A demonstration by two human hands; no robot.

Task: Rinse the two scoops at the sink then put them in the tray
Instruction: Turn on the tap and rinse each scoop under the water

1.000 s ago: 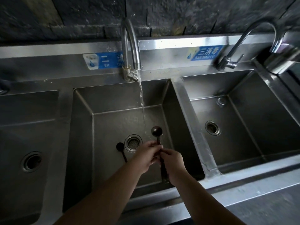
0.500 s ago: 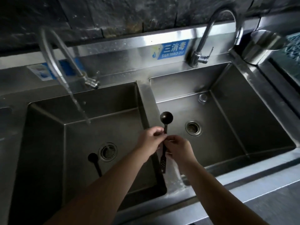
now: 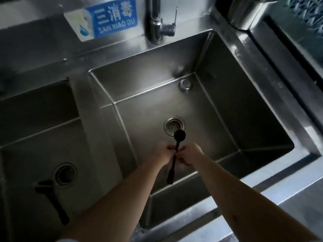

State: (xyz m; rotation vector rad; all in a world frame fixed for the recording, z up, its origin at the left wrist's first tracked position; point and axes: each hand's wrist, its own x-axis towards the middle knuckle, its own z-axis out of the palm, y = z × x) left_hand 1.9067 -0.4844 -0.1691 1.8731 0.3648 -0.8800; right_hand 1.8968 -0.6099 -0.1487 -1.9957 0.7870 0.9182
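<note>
A dark long-handled scoop [image 3: 175, 151] hangs over the right-hand sink basin [image 3: 218, 109], its round bowl up near the drain [image 3: 174, 126]. My left hand [image 3: 163, 154] and my right hand [image 3: 191, 156] both pinch its handle at mid-length from either side. The second dark scoop [image 3: 52, 199] lies flat on the floor of the left basin [image 3: 35, 119], beside that basin's drain [image 3: 64, 174]. No tray can be clearly made out.
A chrome faucet [image 3: 155, 21] rises behind the right basin next to a blue label [image 3: 111, 18]. A steel divider [image 3: 99, 140] separates the basins. A metal container [image 3: 244, 13] stands at the top right, with a steel ledge [image 3: 279, 198] in front.
Both hands carried the scoop rightward from under the running tap in the left basin to over the right basin. The view followed right; the running faucet left the frame.
</note>
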